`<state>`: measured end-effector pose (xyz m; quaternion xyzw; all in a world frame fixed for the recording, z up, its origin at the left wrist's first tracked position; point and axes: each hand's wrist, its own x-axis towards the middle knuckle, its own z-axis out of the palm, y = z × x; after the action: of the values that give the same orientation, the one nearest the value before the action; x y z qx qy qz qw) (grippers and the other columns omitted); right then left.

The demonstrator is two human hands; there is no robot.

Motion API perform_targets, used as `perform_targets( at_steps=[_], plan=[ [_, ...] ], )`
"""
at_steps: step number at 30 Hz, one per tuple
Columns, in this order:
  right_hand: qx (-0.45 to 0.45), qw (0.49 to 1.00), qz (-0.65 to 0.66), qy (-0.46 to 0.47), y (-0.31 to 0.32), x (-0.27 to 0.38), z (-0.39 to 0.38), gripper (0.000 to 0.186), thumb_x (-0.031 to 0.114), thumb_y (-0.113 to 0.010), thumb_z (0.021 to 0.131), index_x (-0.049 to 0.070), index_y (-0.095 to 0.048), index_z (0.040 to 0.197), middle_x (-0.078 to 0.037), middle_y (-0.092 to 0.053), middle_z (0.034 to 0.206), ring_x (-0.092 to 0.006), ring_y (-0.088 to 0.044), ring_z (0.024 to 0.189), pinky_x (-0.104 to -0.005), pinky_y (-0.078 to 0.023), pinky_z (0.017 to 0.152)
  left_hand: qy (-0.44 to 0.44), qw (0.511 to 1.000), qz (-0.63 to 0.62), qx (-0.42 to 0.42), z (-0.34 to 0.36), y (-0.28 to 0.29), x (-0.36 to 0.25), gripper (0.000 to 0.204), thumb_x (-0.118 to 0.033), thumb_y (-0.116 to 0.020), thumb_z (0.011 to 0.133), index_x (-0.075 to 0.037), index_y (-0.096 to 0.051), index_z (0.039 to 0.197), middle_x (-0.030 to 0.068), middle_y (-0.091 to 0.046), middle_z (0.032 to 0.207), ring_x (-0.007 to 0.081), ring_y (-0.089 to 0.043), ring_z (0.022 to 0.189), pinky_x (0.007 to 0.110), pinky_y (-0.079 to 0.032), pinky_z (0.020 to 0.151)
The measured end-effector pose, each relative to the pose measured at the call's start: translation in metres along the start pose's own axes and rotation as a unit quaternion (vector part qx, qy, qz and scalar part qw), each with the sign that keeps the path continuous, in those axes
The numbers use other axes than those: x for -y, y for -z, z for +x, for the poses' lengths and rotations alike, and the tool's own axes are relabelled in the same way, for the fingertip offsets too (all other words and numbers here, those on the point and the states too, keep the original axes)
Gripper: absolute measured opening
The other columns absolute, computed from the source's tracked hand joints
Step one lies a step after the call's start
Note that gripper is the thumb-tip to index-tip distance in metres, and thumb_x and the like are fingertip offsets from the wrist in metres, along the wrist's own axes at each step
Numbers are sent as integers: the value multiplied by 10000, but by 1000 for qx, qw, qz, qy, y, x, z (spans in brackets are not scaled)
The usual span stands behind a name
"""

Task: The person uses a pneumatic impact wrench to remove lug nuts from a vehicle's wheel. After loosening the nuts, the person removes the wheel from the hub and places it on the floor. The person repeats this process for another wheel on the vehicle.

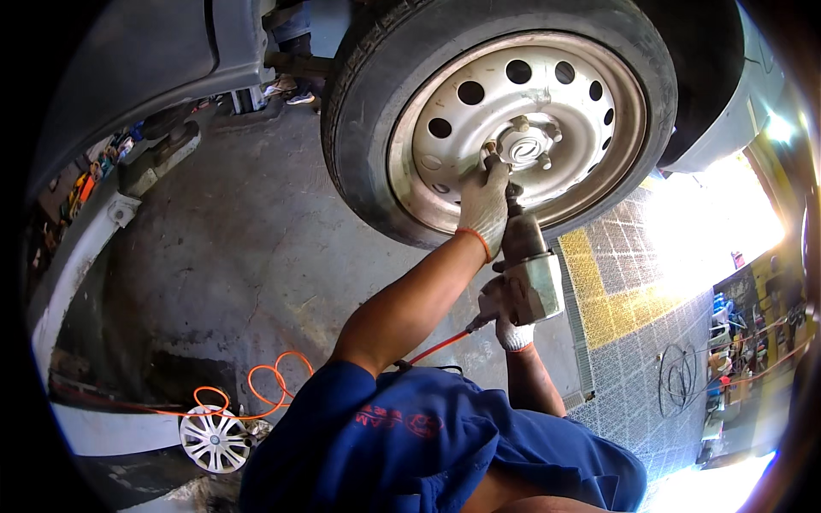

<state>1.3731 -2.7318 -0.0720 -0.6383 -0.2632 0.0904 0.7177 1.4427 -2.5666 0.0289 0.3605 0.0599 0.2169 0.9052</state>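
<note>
A car wheel [536,167] with a black tyre [363,128] and a silver steel rim stands raised in front of me. Several lug nuts or bolts ring its hub cap [523,147]. My left hand [484,203], in a white knit glove with an orange cuff, has its fingers closed at a lug nut [490,149] on the hub's left side. My right hand [515,332], gloved too, is wrapped round the handle of an air impact wrench [528,269]. The wrench points up at the wheel, its nose close beside my left hand. The right fingers are partly hidden behind the tool.
An orange air hose [282,389] runs from the wrench to the lower left, looping near a silver wheel cover [215,439] on the floor. A white lift arm [81,256] lies at the left. Grey and yellow floor grating [616,282] is at the right, with a coiled cable [678,380].
</note>
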Motion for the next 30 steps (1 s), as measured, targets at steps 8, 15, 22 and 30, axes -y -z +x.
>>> perform_targets(
  at_steps=[8,15,22,30],
  plan=[
    [104,967,-173,155,44,-5,-33,439,184,-652,958,3,-543,1342,-85,-681,1036,-153,-653,870,-315,-532,733,-2,999,41,-18,-66,47,-11,220,-245,-582,1001,-113,-576,1177,22,-635,841,119,-600,674,254,-463,544],
    [293,896,-284,175,36,10,-29,588,140,-866,744,7,-645,1272,-133,-720,1168,-242,-682,1115,-354,-532,962,26,989,54,-137,-140,186,-21,208,-273,-556,1040,-86,-637,1082,27,-630,795,107,-549,630,251,-401,503],
    [433,873,-179,-133,1,25,-19,419,175,-831,763,22,-690,1126,-156,-750,1013,-192,-711,912,-369,-563,810,310,948,71,18,-218,366,-4,266,-276,-583,1036,-76,-633,1203,148,-678,898,143,-550,563,225,-421,486],
    [360,927,-99,-43,28,28,-35,623,156,-839,766,16,-611,1328,-182,-708,1195,-222,-689,1078,-366,-544,926,346,926,-142,-50,-205,352,38,487,-595,-600,951,-125,-639,1072,70,-675,840,167,-549,553,261,-405,460]
  ],
)
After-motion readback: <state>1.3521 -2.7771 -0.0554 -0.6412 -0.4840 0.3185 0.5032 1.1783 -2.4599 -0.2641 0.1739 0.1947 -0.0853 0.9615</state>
